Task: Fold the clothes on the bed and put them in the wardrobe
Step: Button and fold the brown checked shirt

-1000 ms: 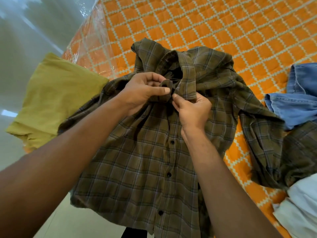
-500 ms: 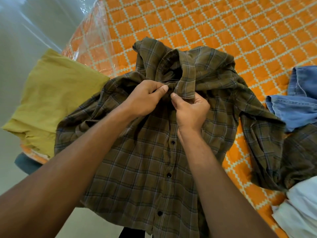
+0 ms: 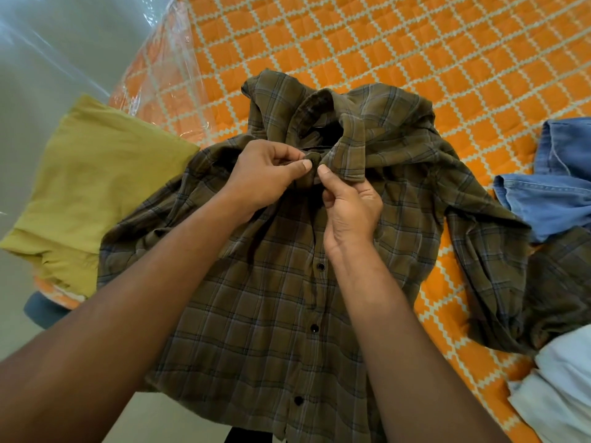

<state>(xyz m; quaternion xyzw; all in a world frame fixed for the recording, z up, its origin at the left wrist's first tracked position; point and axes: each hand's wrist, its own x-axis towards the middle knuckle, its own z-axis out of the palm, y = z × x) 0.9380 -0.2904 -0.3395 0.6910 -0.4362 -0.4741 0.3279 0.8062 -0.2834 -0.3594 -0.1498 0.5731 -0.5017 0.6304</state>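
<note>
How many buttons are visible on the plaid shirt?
3, in a line down the shirt front: one button below the right hand, one midway, one lower still. More may be hidden under it and the left hand at the collar.

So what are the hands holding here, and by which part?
The plaid shirt: left hand and right hand each pinch its front opening at the top, just under the collar.

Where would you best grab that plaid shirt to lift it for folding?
Probably at its two shoulders, either side of the collar, reaching from the near edge of the bed. The plaid shirt lies front up, collar farthest away and hem hanging off the bed, so the shoulders should lift it evenly.
</note>
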